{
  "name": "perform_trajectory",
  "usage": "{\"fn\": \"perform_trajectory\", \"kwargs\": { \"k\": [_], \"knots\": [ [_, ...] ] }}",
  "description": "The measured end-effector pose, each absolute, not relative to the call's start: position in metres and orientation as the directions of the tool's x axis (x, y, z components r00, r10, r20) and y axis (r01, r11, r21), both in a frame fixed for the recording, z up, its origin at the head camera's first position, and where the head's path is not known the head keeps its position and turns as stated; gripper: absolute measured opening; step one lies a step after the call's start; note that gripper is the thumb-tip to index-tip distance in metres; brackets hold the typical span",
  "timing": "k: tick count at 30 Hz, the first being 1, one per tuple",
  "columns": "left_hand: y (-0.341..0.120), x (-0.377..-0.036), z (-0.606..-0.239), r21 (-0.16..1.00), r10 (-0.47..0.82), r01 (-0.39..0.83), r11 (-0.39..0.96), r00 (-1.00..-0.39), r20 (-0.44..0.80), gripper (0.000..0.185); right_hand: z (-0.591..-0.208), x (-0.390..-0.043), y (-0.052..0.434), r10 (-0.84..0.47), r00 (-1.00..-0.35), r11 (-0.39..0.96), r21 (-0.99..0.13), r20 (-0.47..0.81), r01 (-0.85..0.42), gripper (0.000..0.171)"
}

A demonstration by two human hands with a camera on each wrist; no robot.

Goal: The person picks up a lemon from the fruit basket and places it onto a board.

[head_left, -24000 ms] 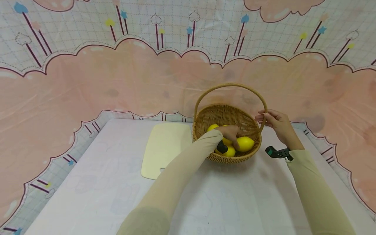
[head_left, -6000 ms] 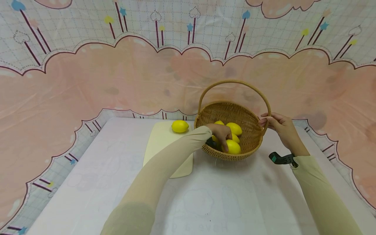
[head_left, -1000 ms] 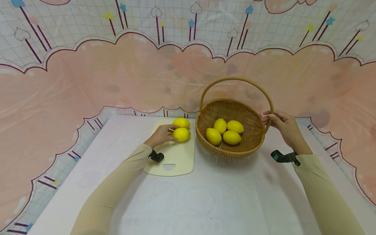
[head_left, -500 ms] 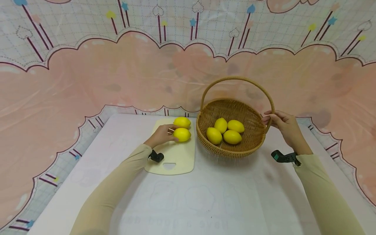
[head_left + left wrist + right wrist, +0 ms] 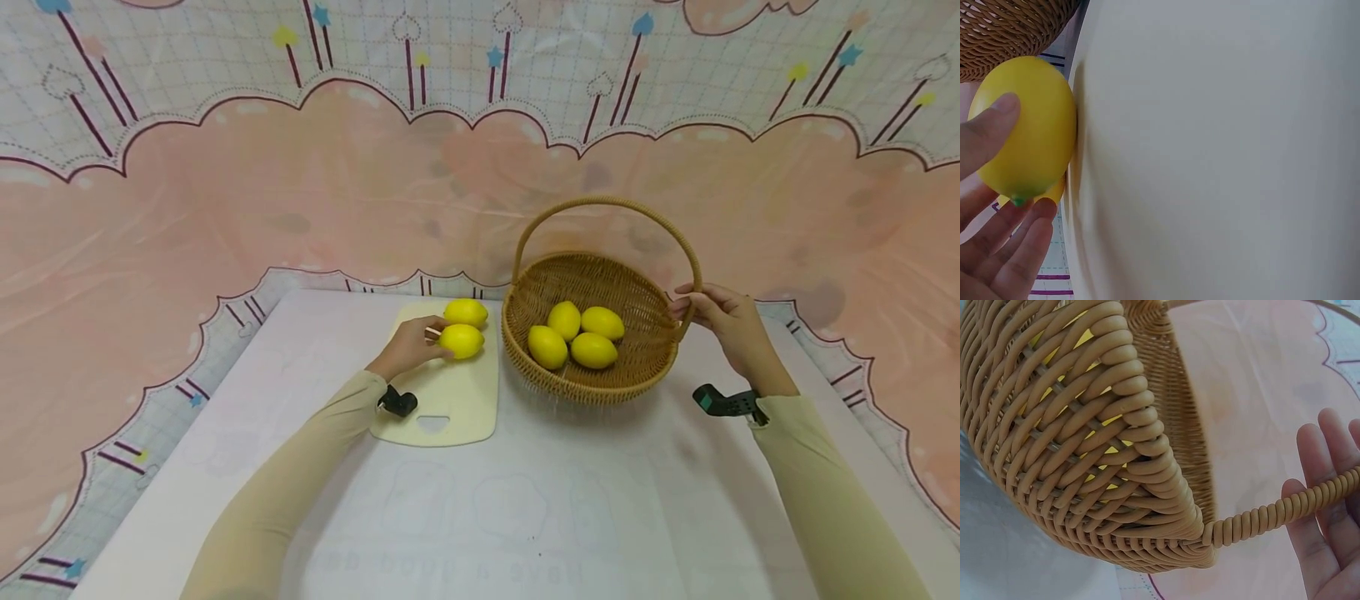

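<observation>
My left hand (image 5: 408,346) is on the cutting board (image 5: 457,400). Its fingers (image 5: 988,134) are curled round a yellow lemon (image 5: 461,341), with the thumb on top and the other fingers under it. This lemon sits on the far part of the board and touches the board in the left wrist view. A 2nd lemon (image 5: 466,312) lies just behind it, very close; I cannot tell if the 2 touch.

My right hand (image 5: 723,321) is at the right side of the basket (image 5: 585,387). Its fingers (image 5: 1329,506) are bent round the basket handle (image 5: 603,202), low down where it meets the rim. 3 more lemons (image 5: 573,335) lie in the basket. The basket stands on the counter (image 5: 525,508), just beside the board.

What could go wrong, I think: lemons are round, so if I let go too fast this one could roll off the board. It could also bump the 2nd lemon and push it toward the back edge. If my right hand pulls the handle, the basket could tip and the 3 lemons could spill.

There is faint writing on the counter cloth near me. It is too pale to read. I see no brand or label on anything else.
</observation>
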State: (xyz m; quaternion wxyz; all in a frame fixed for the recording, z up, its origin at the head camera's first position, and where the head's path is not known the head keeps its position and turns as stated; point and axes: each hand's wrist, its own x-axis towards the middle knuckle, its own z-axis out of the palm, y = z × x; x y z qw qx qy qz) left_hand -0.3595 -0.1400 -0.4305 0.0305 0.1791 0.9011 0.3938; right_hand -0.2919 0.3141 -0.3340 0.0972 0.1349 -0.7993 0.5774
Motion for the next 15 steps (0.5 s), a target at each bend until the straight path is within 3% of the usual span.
{"fn": "perform_trajectory", "kwargs": {
  "k": [15],
  "knots": [
    [-0.1429,-0.3584,-0.4262,0.704,0.451,0.347,0.620,-0.892,0.042,0.062,-0.3321,-0.2908,0.3144,-0.124,-0.938,0.246,-0.905,0.324,-0.346,0.022]
  ]
}}
